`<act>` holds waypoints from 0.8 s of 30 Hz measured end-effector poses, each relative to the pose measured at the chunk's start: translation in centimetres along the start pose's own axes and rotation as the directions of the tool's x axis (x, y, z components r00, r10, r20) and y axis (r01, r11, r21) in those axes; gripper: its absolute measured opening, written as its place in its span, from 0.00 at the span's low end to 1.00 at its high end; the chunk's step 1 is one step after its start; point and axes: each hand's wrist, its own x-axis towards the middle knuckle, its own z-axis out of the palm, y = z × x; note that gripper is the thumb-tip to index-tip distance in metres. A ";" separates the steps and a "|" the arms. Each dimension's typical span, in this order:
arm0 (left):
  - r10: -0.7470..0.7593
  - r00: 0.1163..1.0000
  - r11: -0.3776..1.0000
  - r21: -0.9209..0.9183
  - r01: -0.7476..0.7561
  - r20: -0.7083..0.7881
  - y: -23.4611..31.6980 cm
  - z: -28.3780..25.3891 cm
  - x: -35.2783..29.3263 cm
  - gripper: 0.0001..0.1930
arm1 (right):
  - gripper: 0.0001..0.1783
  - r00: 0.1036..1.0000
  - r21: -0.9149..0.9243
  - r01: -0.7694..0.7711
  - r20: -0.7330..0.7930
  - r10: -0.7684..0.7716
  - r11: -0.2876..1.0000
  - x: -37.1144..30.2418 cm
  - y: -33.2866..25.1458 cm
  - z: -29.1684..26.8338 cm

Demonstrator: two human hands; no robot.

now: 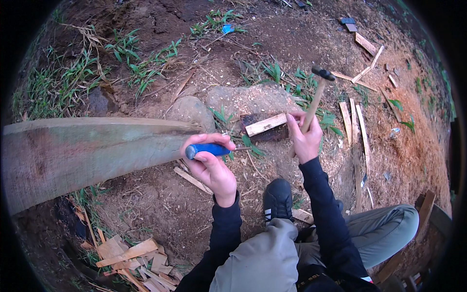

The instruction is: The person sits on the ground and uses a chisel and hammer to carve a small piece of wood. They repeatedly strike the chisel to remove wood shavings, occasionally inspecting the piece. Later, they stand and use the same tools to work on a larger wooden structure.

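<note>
My left hand (212,168) is wrapped round the blue handle of a chisel (210,150). Its thin metal shaft points right, and the tip is hard to make out. In my right hand (307,138) is a hammer (317,95), gripped by its pale wooden handle with the dark head raised. A short pale block of wood (265,125) rests over a dark, wet-looking piece (250,119), its right end beside my right thumb. Whether the thumb touches it, I cannot tell. The narrow end of a broad, weathered plank (97,158) reaches in from the left, close behind my left hand.
Flat stones (253,99) and a rounded rock (193,113) lie beyond my hands. Long wood strips (362,138) are on the ground to the right, near orange sawdust (418,155). Offcuts (138,258) are heaped at lower left. My dark shoe (278,200) stands below the block.
</note>
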 end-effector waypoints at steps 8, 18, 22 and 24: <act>-0.137 0.991 0.977 -0.163 0.135 0.000 0.6 0.0 -0.2 0.24 | 0.11 0.983 0.092 -0.168 0.091 0.160 0.981 -2.0 -0.8 -1.2; -0.205 0.979 0.950 -0.243 0.197 -0.008 0.7 -0.2 -0.2 0.15 | 0.18 0.952 -0.226 0.058 0.305 0.015 0.972 1.9 1.0 0.0; -0.249 0.967 0.941 -0.250 0.229 -0.048 0.5 -0.2 -0.1 0.13 | 0.17 0.970 -0.187 0.055 0.245 -0.008 0.981 1.0 1.6 0.0; -0.224 0.973 0.953 -0.222 0.207 -0.052 0.2 -0.2 -0.1 0.13 | 0.17 0.980 -0.136 0.027 0.201 0.001 0.990 0.5 2.0 0.0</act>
